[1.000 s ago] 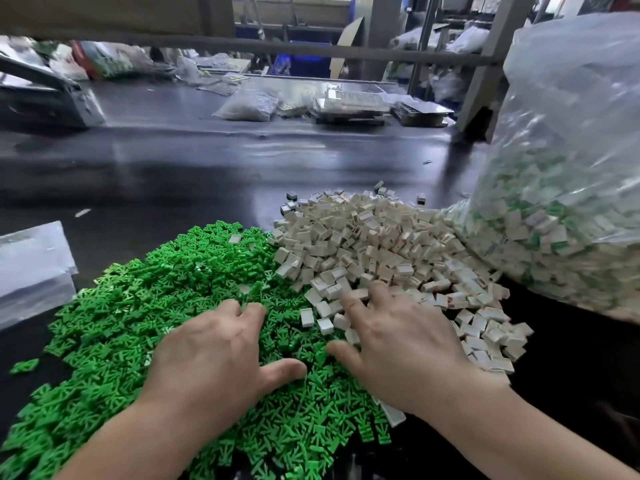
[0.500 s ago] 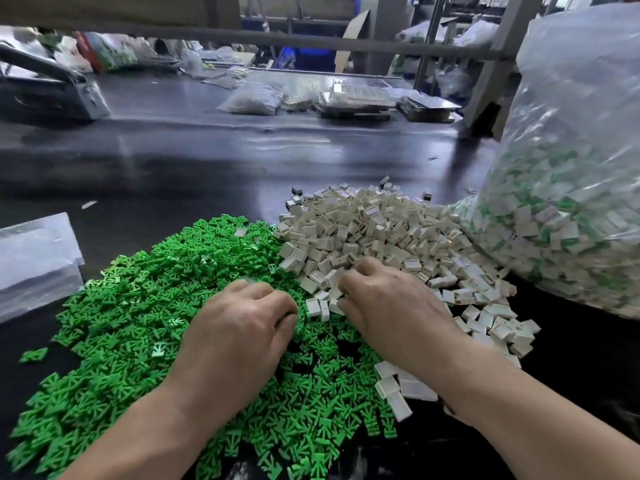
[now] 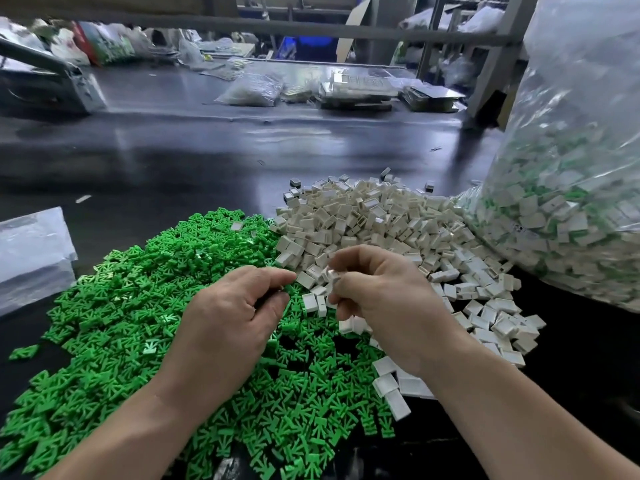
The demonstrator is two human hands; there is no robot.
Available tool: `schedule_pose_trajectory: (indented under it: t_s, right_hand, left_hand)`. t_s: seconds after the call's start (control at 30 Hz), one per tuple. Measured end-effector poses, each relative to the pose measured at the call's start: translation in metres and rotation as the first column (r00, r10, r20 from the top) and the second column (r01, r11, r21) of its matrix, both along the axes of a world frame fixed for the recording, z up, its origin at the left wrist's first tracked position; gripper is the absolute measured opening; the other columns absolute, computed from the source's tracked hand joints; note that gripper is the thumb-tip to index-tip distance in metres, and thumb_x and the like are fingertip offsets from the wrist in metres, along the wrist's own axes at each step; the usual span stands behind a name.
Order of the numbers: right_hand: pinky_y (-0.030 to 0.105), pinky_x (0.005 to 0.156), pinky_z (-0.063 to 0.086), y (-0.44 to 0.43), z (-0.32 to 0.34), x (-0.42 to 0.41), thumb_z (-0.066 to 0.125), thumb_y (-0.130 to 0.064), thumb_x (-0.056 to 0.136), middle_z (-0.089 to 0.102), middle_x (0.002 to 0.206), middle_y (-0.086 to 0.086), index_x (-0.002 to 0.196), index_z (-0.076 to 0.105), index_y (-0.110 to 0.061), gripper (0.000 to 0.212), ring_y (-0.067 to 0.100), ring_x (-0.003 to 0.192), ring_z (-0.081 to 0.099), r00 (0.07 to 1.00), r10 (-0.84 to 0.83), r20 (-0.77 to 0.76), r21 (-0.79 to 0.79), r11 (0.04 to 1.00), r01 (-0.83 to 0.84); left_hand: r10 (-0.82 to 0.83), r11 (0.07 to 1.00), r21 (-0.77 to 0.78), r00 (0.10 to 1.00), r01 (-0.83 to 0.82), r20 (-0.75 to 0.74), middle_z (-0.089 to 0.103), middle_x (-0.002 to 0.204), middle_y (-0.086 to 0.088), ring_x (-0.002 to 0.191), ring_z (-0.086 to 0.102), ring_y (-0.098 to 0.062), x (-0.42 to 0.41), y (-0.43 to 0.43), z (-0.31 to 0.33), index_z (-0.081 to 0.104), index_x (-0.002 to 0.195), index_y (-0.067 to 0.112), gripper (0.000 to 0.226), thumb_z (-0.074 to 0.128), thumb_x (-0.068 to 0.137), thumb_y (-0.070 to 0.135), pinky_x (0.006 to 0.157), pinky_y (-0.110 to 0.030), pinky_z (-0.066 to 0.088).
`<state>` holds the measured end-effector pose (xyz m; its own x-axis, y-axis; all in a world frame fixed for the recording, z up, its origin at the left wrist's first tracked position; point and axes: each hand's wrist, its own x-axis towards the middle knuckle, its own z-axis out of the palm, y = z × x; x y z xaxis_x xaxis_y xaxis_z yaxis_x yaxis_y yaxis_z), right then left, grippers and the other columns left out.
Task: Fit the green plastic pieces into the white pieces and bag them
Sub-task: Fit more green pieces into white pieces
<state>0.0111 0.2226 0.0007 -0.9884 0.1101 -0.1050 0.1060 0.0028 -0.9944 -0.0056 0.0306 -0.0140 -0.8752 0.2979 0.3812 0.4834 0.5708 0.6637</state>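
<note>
A wide heap of green plastic pieces [image 3: 138, 306] covers the near left of the dark table [image 3: 207, 161]. A heap of white pieces [image 3: 381, 223] lies right of it. My left hand [image 3: 228, 323] hovers over the green heap, fingers curled, pinching a green piece at its fingertips. My right hand [image 3: 384, 299] is raised beside it and pinches a white piece [image 3: 333, 274] between thumb and fingers. The two hands are a few centimetres apart. A big clear bag [image 3: 568, 188] holding joined white and green pieces stands at the right.
A flat clear plastic bag [image 3: 31, 251] lies at the left edge. Far across the table are a filled small bag [image 3: 252, 90], trays [image 3: 356, 88] and a machine [image 3: 45, 81]. A metal frame bar [image 3: 311, 29] runs overhead at the back.
Both hands went from lying flat on the heaps to curled, then lifted off the piles. The right hand now holds a white piece, the left a green one.
</note>
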Motion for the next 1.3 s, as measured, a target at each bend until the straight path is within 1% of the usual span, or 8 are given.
schedule_pose_trajectory:
  t_s: [0.1,0.2,0.27,0.43,0.67,0.93,1.13,1.3]
  right_hand:
    - [0.023,0.051,0.049,0.004,0.002,-0.002,0.056,0.016,0.082,0.063,0.064,0.007,0.089,0.071,-0.004,0.026,0.019,0.059,0.06,0.998,0.025,0.056,-0.279,0.96,-0.008]
    - [0.024,0.045,0.047,0.004,0.005,-0.002,0.051,0.016,0.087,0.06,0.067,0.012,0.091,0.067,0.0,0.023,0.02,0.056,0.059,0.99,0.107,0.087,-0.452,0.89,-0.057]
    - [0.025,0.043,0.048,0.004,0.006,-0.002,0.05,0.014,0.089,0.059,0.082,0.02,0.089,0.067,0.0,0.021,0.022,0.056,0.059,0.986,0.122,0.116,-0.526,0.849,-0.043]
    - [0.029,0.045,0.053,0.003,0.006,-0.002,0.048,0.012,0.09,0.057,0.09,0.025,0.091,0.063,0.001,0.019,0.027,0.06,0.063,0.981,0.146,0.127,-0.606,0.794,-0.039]
    - [0.037,0.051,0.058,0.003,0.003,-0.003,0.045,0.009,0.093,0.064,0.09,0.023,0.097,0.059,0.0,0.017,0.037,0.069,0.069,0.982,0.154,0.106,-0.6,0.797,-0.06]
    - [0.031,0.05,0.056,0.002,-0.001,-0.002,0.049,0.013,0.091,0.067,0.105,0.023,0.096,0.063,-0.002,0.02,0.032,0.072,0.071,0.994,0.098,0.045,-0.381,0.922,-0.074]
    - [0.027,0.047,0.051,0.006,-0.003,-0.003,0.056,0.015,0.083,0.071,0.08,0.017,0.084,0.072,-0.004,0.026,0.027,0.064,0.064,0.992,0.093,0.081,-0.314,0.947,-0.064]
    - [0.027,0.052,0.051,0.005,-0.004,-0.003,0.064,0.005,0.081,0.067,0.082,0.007,0.077,0.077,-0.018,0.027,0.02,0.067,0.064,0.993,0.116,0.002,-0.246,0.963,-0.112]
  left_hand:
    - [0.019,0.998,0.06,1.0,-0.02,0.017,0.066,0.081,0.024,0.081,0.061,0.009,0.001,0.001,0.001,0.068,0.098,0.035,0.016,0.069,0.087,0.023,0.06,-0.001,0.043]
    - [0.036,0.986,0.159,0.997,-0.046,0.068,0.069,0.083,0.02,0.077,0.065,-0.001,0.002,0.003,0.003,0.064,0.09,0.036,0.007,0.067,0.083,0.037,0.06,-0.007,0.047]
    - [0.029,0.979,0.197,0.996,-0.046,0.089,0.07,0.083,0.016,0.076,0.066,-0.003,0.005,0.004,0.005,0.065,0.089,0.037,0.013,0.063,0.079,0.045,0.06,-0.009,0.049]
    - [0.029,0.982,0.183,0.998,-0.04,0.062,0.066,0.083,0.023,0.065,0.061,0.005,0.012,0.008,0.011,0.066,0.085,0.036,0.005,0.068,0.082,0.033,0.046,-0.003,0.039]
    - [-0.002,0.968,0.251,0.993,-0.027,0.114,0.066,0.076,0.018,0.057,0.058,0.003,0.014,0.008,0.012,0.067,0.084,0.037,0.005,0.069,0.081,0.033,0.046,-0.004,0.039]
    - [-0.036,0.952,0.305,0.984,-0.02,0.177,0.069,0.082,0.008,0.067,0.063,-0.007,0.012,0.005,0.009,0.068,0.089,0.041,0.01,0.067,0.079,0.041,0.053,-0.01,0.047]
    - [-0.103,0.91,0.414,0.959,-0.017,0.265,0.073,0.081,0.002,0.073,0.068,-0.012,0.011,0.005,0.008,0.07,0.09,0.038,0.02,0.065,0.073,0.048,0.072,-0.023,0.056]
    - [-0.122,0.893,0.449,0.949,-0.023,0.291,0.072,0.08,0.0,0.072,0.068,-0.012,0.011,0.006,0.008,0.072,0.091,0.035,0.021,0.067,0.074,0.045,0.07,-0.019,0.056]
